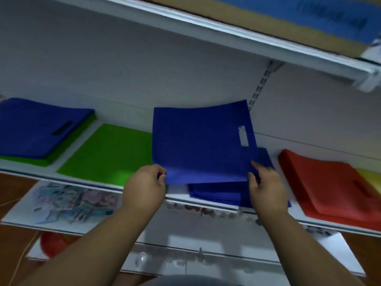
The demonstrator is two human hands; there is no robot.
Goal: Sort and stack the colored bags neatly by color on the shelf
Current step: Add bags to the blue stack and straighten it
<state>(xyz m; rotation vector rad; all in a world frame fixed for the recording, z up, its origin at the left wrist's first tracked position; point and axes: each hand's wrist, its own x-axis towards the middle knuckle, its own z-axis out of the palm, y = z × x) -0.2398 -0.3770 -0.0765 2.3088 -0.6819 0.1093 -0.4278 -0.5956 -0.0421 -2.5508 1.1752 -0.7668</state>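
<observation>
Pinching the near corners of a blue bag, the left hand and right hand hold it raised over the blue stack on the white shelf. Green bags lie at nine o'clock of it — red bags at three.

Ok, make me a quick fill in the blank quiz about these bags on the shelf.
1. Both hands hold up a single ____ bag.
2. The left hand grips its lower ____ corner.
3. The stack right of the blue pile is ____.
4. At far left, blue bags lie on ____ ones.

Missing words: blue; left; red; green
</observation>
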